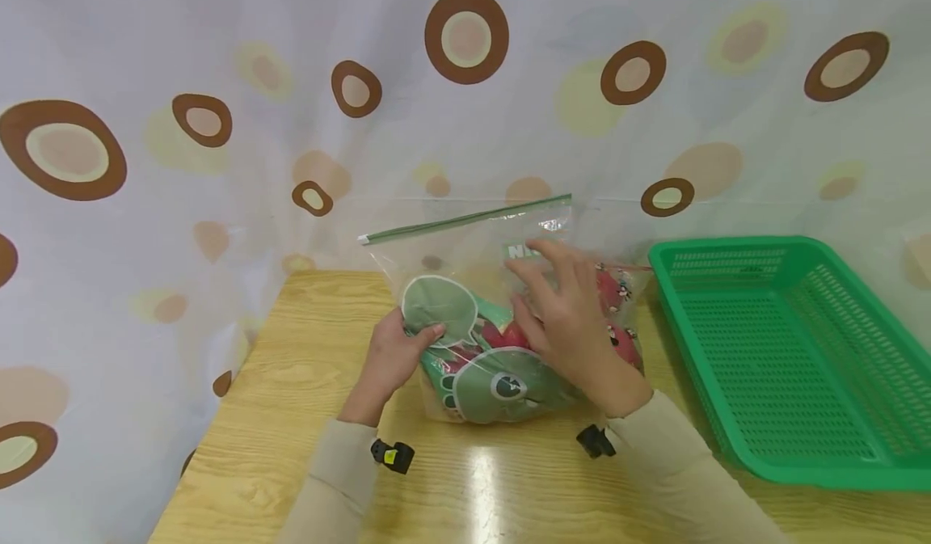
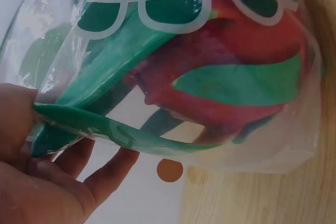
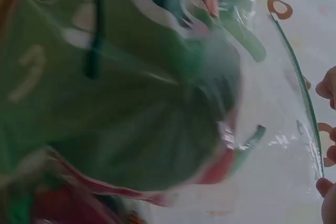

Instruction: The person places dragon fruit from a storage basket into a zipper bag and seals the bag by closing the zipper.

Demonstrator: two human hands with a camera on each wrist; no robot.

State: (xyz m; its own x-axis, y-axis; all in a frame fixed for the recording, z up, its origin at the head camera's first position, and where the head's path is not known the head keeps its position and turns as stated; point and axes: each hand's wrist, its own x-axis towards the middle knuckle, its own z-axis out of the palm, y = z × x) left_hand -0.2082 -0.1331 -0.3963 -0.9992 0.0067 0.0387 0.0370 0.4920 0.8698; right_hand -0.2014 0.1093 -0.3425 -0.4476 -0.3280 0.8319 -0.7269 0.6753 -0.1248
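Observation:
A clear zip bag point(image 1: 473, 257) with green cartoon print stands on the table, its green zip strip point(image 1: 465, 219) along the top and a white slider point(image 1: 364, 239) at the strip's left end. Through the plastic shows a red thing with green leaf-like flaps point(image 2: 262, 35), resembling a dragon fruit. My left hand point(image 1: 393, 354) grips the bag's left side, thumb in front and fingers behind. My right hand point(image 1: 567, 318) is before the bag's right half with fingers spread and slightly bent; whether they touch the plastic cannot be told. In the right wrist view its fingertips point(image 3: 325, 186) appear near the strip.
A green plastic basket point(image 1: 800, 471) with slotted sides stands to the right on the wooden table point(image 1: 291, 366). Red stuff with small figures point(image 1: 625, 342) shows behind my right hand, partly hidden. A patterned cloth point(image 1: 465, 132) hangs behind the table.

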